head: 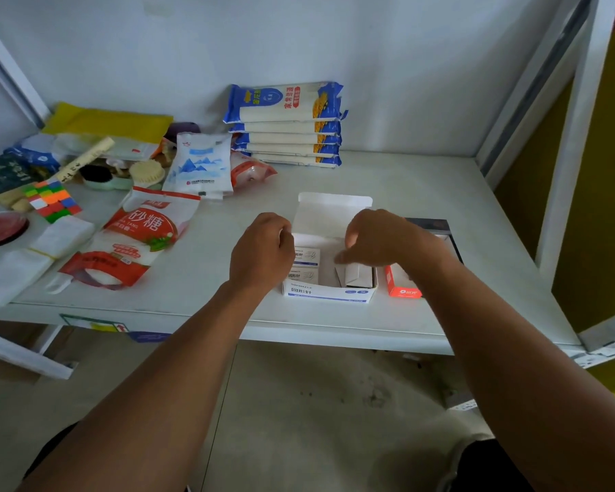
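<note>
A white carton (pixel 329 294) with blue print stands open on the white shelf (pixel 387 193), its lid flap raised at the back. Inside it lie small white packets (pixel 306 259) at the left and one small box (pixel 357 275) at the right. My left hand (pixel 261 252) holds the carton's left wall, fingers curled over the edge. Above the right half of the carton hovers my right hand (pixel 380 237), fingers pointing down at the small box; whether they touch it is unclear.
An orange-red box (pixel 402 284) lies right of the carton, a dark flat item (pixel 437 227) behind it. Sugar bags (pixel 139 239), a salt bag (pixel 201 165), a colour cube (pixel 52 200), stacked noodle packs (pixel 286 124) and clutter fill the left and back.
</note>
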`<action>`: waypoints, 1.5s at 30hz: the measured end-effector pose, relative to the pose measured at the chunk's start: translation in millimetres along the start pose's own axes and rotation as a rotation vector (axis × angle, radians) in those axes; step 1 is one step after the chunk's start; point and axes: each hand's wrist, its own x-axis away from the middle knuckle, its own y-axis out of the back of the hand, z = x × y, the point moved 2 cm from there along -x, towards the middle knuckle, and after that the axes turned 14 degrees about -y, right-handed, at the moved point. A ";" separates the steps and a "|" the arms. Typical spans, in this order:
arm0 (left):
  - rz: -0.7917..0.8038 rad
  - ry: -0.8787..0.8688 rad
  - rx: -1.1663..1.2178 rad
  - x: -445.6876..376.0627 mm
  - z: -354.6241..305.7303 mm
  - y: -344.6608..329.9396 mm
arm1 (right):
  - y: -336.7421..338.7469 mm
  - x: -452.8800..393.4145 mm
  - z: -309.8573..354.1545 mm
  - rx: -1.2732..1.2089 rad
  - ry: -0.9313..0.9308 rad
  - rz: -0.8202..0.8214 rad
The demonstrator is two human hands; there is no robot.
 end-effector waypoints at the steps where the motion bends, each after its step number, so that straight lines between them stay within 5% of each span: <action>1: -0.004 -0.008 0.013 -0.1 -1.7 -0.1 | -1.7 3.7 -0.8 0.047 -0.010 0.012; 11: -0.004 -0.046 0.031 -1.3 -7.8 -3.2 | -42.6 6.8 14.2 0.257 -0.123 -0.017; 17: -0.025 -0.016 0.033 -3.4 -5.0 1.5 | -34.5 -4.1 7.2 -0.135 -0.153 -0.027; 24: -0.035 0.044 0.046 -1.8 -6.0 2.0 | -3.7 2.7 14.1 -0.378 -0.082 -0.236; 34: -0.038 0.029 0.077 -0.6 -5.9 3.3 | -12.8 6.8 -15.0 -0.507 -0.013 0.007; 45: -0.053 -0.123 -0.033 -2.4 -21.1 3.3 | -14.8 -0.9 -28.4 -0.247 -0.024 -0.058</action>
